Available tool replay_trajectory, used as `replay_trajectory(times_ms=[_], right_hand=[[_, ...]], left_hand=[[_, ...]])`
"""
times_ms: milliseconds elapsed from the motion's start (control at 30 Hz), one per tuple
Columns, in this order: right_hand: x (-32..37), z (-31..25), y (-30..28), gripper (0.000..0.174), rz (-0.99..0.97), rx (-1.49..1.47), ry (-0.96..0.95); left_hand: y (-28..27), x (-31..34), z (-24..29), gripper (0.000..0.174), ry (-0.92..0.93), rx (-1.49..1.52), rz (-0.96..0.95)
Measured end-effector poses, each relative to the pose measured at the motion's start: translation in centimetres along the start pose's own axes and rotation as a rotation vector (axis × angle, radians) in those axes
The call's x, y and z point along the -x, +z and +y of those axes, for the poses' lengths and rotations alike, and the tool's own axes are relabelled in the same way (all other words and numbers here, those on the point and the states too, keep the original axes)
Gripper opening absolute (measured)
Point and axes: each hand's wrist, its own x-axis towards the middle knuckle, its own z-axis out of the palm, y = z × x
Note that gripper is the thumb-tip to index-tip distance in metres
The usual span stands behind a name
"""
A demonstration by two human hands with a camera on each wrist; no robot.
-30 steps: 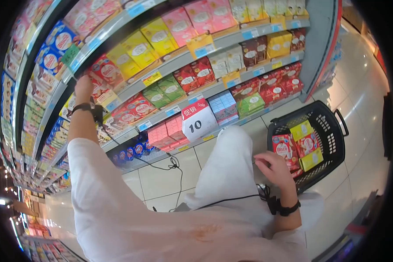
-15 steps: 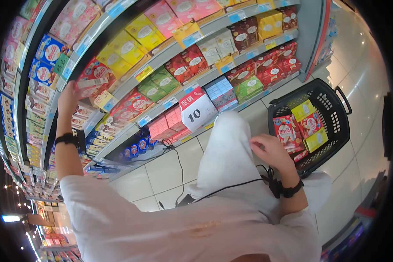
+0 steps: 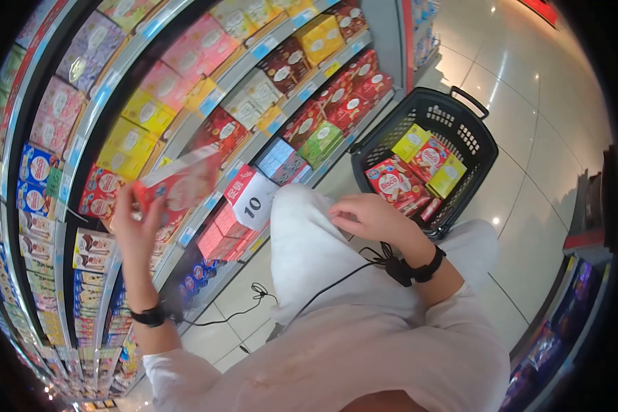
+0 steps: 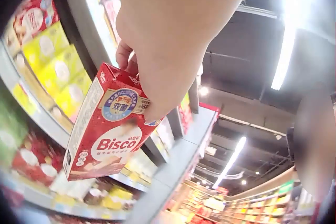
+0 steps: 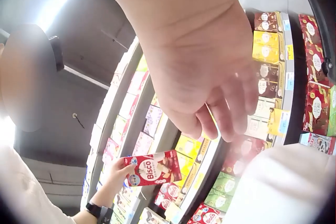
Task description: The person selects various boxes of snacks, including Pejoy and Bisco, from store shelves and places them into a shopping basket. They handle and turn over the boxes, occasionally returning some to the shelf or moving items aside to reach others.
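My left hand (image 3: 137,226) grips one end of a red Bisco box (image 3: 178,185), held in the air in front of the shelves. The left wrist view shows the box (image 4: 113,129) tilted, its printed face towards the camera and the hand (image 4: 157,71) at its top. Across in the right wrist view, thumb and fingers pinch the box (image 5: 152,169) at one end. My right hand (image 3: 372,218) hovers over the knee beside the basket, holding nothing, its fingers loosely bent; its palm (image 5: 205,77) fills the top of the right wrist view.
A black basket (image 3: 484,154) on the tiled floor (image 3: 522,206) holds red Bisco boxes (image 3: 393,180) and yellow boxes (image 3: 446,176). Shelves of boxed goods curve along the left, with a sale sign (image 3: 251,199). Black cables (image 3: 336,280) run across the lap.
My left hand has drawn the red box away from the shelf towards the body and basket. The head view has turned, and the right hand remains near the knee.
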Motion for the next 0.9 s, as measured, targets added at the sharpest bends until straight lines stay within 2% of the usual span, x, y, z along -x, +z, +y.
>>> replay_trajectory(times_ms=[67,133,200,267,333,400,433,533,600,767,900], right_hand=[[0.4,0.2,-1.0,0.021,-0.041,0.022,0.016],[1.4,1.2,-3.0,0.024,-0.011,0.063,0.103],[2.8,2.6,-6.1,0.031,0.021,0.141,0.253],[5.0,4.0,-9.7,0.032,0.255,0.205,0.330],[7.4,4.0,-13.2,0.031,0.451,0.252,0.541],[11.0,7.7,-15.0,0.031,0.665,0.137,0.500],[12.6,8.1,-15.7,0.030,0.670,0.088,0.548],[15.9,10.6,-16.9,0.029,0.711,0.073,0.634],[16.7,12.2,-16.9,0.030,0.744,-0.026,0.669],[17.5,16.3,-15.7,0.031,0.656,-0.065,0.749],[16.8,17.4,-15.7,0.029,0.587,-0.069,0.809]], left_hand=[[4.1,-0.8,4.2,0.034,-0.125,0.244,-0.120],[9.6,-1.4,7.7,0.036,-0.079,0.398,-0.157],[15.2,-1.8,11.3,0.039,0.079,0.486,-0.192],[20.0,-1.4,15.4,0.044,0.001,0.498,-0.319],[24.9,-1.2,18.3,0.048,0.049,0.497,-0.414],[28.3,-0.8,20.9,0.048,0.097,0.518,-0.483],[29.8,0.1,22.5,0.047,0.131,0.520,-0.500],[33.2,1.4,25.7,0.047,0.140,0.552,-0.627],[34.6,2.5,27.4,0.047,0.175,0.526,-0.638],[37.4,4.9,30.6,0.046,0.253,0.437,-0.758],[38.1,5.9,32.7,0.042,0.356,0.381,-0.857]])
